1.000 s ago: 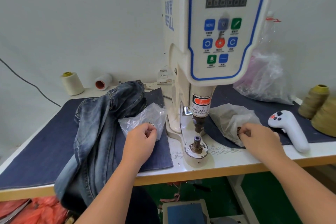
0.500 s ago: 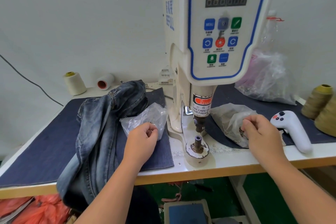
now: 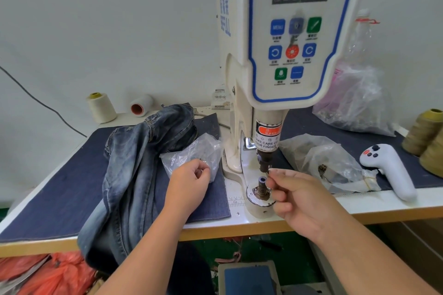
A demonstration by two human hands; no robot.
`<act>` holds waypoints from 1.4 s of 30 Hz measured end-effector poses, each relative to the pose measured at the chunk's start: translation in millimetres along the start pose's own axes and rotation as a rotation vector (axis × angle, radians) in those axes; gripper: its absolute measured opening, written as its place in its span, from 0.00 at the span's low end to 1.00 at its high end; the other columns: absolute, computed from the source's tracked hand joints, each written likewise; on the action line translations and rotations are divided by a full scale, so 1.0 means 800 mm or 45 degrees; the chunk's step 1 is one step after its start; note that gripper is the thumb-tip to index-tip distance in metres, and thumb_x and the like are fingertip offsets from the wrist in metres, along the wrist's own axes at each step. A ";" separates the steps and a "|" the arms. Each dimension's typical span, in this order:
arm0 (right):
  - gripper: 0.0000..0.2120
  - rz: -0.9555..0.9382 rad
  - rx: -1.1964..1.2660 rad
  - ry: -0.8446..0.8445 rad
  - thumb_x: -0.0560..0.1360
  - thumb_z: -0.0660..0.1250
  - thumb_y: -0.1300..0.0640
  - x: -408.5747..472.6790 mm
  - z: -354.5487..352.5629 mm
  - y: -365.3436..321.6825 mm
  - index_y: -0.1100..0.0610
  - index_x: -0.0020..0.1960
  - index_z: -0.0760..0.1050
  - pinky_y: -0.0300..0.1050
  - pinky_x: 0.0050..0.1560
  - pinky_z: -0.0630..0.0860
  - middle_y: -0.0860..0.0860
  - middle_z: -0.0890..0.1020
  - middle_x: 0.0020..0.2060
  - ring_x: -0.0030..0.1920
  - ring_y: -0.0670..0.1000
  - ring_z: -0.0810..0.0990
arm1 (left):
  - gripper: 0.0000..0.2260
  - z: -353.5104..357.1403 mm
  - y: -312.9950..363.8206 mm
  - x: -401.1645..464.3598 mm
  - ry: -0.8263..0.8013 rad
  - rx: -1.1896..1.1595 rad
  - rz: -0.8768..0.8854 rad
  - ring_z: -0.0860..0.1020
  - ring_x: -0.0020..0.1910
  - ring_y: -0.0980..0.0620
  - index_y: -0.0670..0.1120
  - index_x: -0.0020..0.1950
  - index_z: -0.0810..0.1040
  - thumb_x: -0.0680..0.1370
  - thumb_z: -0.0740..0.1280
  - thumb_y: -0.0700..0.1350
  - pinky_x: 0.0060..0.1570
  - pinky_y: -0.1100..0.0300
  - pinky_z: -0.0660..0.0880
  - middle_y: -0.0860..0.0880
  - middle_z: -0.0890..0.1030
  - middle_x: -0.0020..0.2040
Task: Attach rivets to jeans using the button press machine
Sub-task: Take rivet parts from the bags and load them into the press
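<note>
The white servo button machine point(image 3: 287, 43) stands at the table's centre, its upper punch point(image 3: 263, 161) above the lower die post point(image 3: 262, 183). Faded blue jeans point(image 3: 134, 170) lie heaped on the left and hang over the front edge. My left hand point(image 3: 189, 183) pinches a small metal piece at the mouth of a clear plastic bag point(image 3: 194, 153) beside the jeans. My right hand point(image 3: 304, 201) pinches a small rivet part right beside the punch tip, just above the die post. A second clear bag point(image 3: 318, 158) with rivet parts lies right of the machine.
Dark denim mats point(image 3: 48, 194) cover the table. A white handheld controller point(image 3: 393, 172) lies at the right, olive thread cones point(image 3: 426, 136) behind it. A cream cone point(image 3: 100, 108) and a white spool point(image 3: 140, 105) stand at the back left. Another plastic bag point(image 3: 357, 103) sits behind the machine.
My right hand left the right bag and moved left to the punch and die, pinching a small part. My left hand stayed at the left bag.
</note>
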State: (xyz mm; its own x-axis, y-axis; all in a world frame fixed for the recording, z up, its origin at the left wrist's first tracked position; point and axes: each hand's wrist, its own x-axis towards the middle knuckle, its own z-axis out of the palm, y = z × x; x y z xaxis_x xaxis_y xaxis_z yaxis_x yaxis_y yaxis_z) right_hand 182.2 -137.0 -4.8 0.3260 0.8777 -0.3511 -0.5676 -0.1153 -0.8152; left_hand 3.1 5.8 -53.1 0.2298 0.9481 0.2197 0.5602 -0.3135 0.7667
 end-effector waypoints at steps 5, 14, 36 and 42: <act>0.03 0.043 0.054 0.031 0.79 0.64 0.66 0.000 0.005 0.000 0.63 0.47 0.77 0.35 0.16 0.60 0.54 0.76 0.30 0.23 0.45 0.65 | 0.08 0.000 -0.001 0.001 -0.001 -0.002 -0.004 0.74 0.32 0.59 0.55 0.40 0.79 0.78 0.65 0.46 0.32 0.64 0.71 0.51 0.80 0.35; 0.04 0.162 0.195 0.074 0.78 0.65 0.64 -0.009 0.020 0.001 0.62 0.44 0.73 0.34 0.15 0.58 0.51 0.73 0.25 0.18 0.44 0.61 | 0.08 0.000 0.000 0.000 -0.002 0.008 0.017 0.76 0.36 0.54 0.54 0.41 0.79 0.78 0.65 0.45 0.34 0.63 0.72 0.51 0.80 0.34; 0.10 0.171 0.752 0.028 0.71 0.62 0.65 -0.035 0.037 0.015 0.63 0.52 0.76 0.37 0.16 0.58 0.48 0.65 0.24 0.19 0.45 0.60 | 0.07 -0.001 0.001 0.000 -0.010 -0.013 0.021 0.74 0.33 0.54 0.53 0.42 0.79 0.79 0.65 0.45 0.35 0.59 0.74 0.52 0.78 0.33; 0.16 0.161 1.039 -0.124 0.71 0.59 0.65 -0.044 0.035 0.027 0.62 0.57 0.77 0.38 0.18 0.58 0.47 0.63 0.25 0.20 0.46 0.60 | 0.07 0.000 0.000 0.000 -0.003 -0.023 0.018 0.73 0.32 0.55 0.53 0.41 0.79 0.79 0.65 0.45 0.36 0.57 0.74 0.51 0.78 0.33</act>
State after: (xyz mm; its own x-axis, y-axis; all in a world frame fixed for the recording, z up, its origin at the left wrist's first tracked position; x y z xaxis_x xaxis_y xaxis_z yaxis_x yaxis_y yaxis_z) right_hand 137.1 -157.3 2.6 0.1772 0.9214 -0.3459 -0.9778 0.1247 -0.1685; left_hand 3.4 5.9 -53.3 0.2390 0.9436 0.2292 0.5427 -0.3255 0.7743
